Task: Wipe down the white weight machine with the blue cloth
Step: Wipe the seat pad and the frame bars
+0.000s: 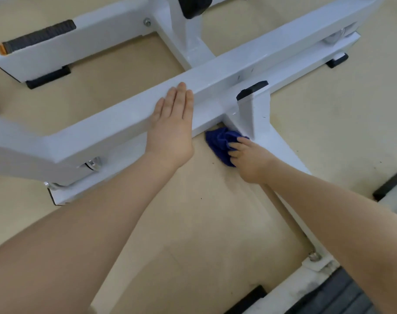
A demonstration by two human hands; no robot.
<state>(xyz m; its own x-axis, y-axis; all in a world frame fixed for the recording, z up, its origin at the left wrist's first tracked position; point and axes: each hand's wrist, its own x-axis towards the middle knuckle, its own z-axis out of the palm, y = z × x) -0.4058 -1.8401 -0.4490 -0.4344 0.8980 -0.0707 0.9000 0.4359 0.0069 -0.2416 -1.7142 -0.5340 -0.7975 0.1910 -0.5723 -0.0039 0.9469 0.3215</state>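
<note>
The white weight machine spreads its square steel beams low over a beige floor. My left hand lies flat on top of the long diagonal beam, fingers straight and together. My right hand grips the bunched blue cloth and holds it against the foot of a short white post, down where the post meets the lower frame rail. The post has a black cap on top. Part of the cloth is hidden under my fingers.
Black rubber feet sit under the frame ends. A ribbed black grip lies on the far left beam. A bolted joint and a dark plate are at the lower right. Bare beige floor lies between my forearms.
</note>
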